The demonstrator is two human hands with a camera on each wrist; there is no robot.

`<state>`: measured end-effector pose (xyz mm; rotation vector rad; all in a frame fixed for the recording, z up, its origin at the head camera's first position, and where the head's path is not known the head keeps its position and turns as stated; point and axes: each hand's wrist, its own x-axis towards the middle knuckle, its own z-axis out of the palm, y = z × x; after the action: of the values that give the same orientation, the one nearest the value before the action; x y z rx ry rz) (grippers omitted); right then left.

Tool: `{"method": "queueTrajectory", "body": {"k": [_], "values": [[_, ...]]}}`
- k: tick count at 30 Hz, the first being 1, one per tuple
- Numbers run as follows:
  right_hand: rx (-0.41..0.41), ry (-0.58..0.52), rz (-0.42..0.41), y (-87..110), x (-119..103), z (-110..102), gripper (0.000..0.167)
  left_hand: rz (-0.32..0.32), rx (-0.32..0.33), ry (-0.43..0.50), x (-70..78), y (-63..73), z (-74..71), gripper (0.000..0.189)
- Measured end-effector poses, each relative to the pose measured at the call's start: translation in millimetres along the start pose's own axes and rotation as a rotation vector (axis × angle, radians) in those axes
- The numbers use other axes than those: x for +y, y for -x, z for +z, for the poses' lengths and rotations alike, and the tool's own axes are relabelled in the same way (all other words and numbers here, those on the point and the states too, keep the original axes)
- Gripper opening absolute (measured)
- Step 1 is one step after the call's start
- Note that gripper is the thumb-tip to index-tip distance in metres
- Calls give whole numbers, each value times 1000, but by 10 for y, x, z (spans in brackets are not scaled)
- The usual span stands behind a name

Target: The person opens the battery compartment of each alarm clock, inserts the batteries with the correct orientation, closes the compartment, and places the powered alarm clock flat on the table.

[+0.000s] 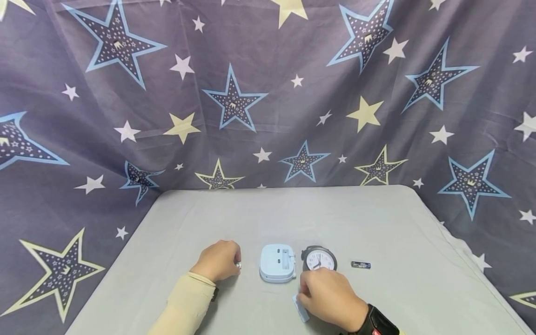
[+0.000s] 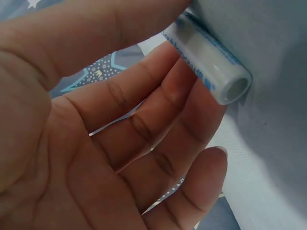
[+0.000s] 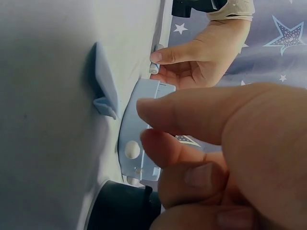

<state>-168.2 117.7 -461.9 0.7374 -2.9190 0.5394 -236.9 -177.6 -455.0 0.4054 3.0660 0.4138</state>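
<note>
My left hand pinches a small white battery with blue lettering between thumb and fingers, close over the table. Its ringed flat end faces the wrist camera. Right of that hand lies a light blue square device, an open battery slot on its upper face. My right hand, fingers loosely curled, hovers in front of a black round clock and hides its lower edge. By its fingertips is a narrow light blue cover; in the right wrist view this cover lies apart from the fingers, and nothing shows between thumb and index finger.
A dark battery lies on its side to the right of the clock. Grey cloth covers the table, and a star-patterned curtain hangs behind it and along both sides.
</note>
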Motion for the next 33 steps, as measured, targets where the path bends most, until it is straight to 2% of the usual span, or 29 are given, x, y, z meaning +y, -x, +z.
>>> {"method": "queueTrajectory", "body": {"k": [7,11,16,20,23,28,33], "values": [[21,-14,4,-3,-3,9,16,20,9,10,-7,3,5,21],[44,-66,17,-18,-5,16,12,28,10,12,-8,0,1,20],[69,-123,35,-54,-1,34,26,28,15,10,-18,-10,5,21],[137,-89,28,-110,24,38,38,30,23,36,-24,-34,21,22],[185,-36,15,-179,65,39,52,33,45,63,-17,-59,28,18],[151,-20,18,-302,132,48,79,49,90,88,19,-92,16,13],[111,-46,15,-412,159,73,90,78,122,103,74,-104,-6,10]]}}
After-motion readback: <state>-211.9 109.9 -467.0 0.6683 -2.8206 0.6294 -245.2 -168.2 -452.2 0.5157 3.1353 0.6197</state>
